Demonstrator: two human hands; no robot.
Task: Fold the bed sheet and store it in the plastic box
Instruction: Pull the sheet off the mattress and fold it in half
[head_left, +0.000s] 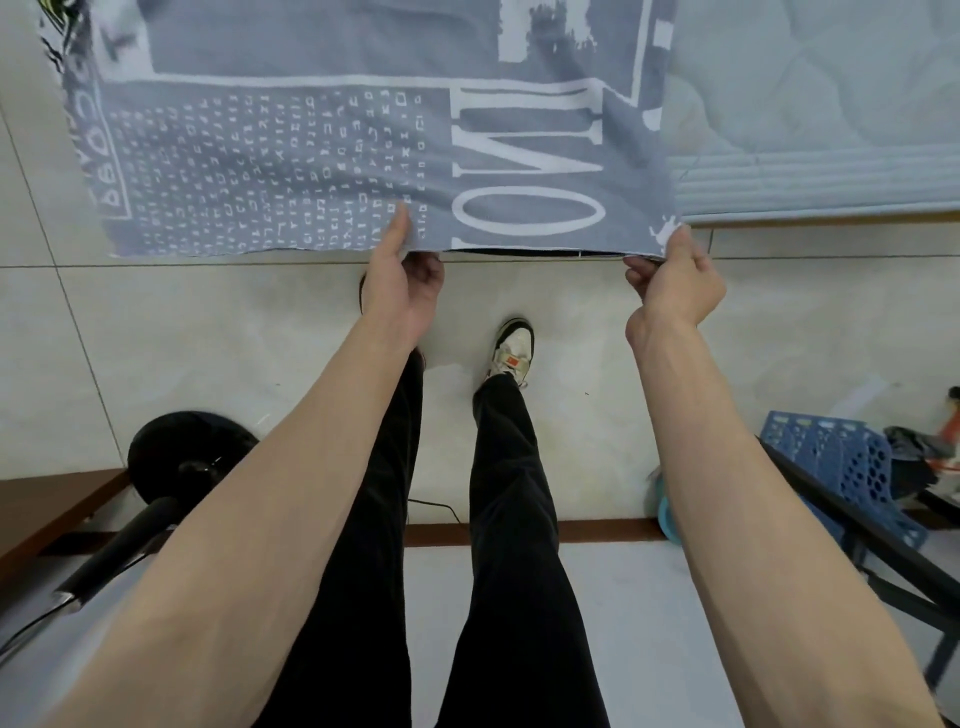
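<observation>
The left hand (402, 283) and right hand (672, 280) are pinching the near edge of the grey printed bed sheet (322, 145), which is hanging off the mattress (810, 114). The unheld left corner is drooping and risks skewing the fold.

Both bare arms reach forward and a little apart, almost straight. The left hand (402, 291) has its thumb on top and its fingers (428, 270) curled underneath, pinching the bed sheet (363, 156) at its near edge. The right hand (675, 283) pinches the near corner of the sheet in the same way.
</observation>
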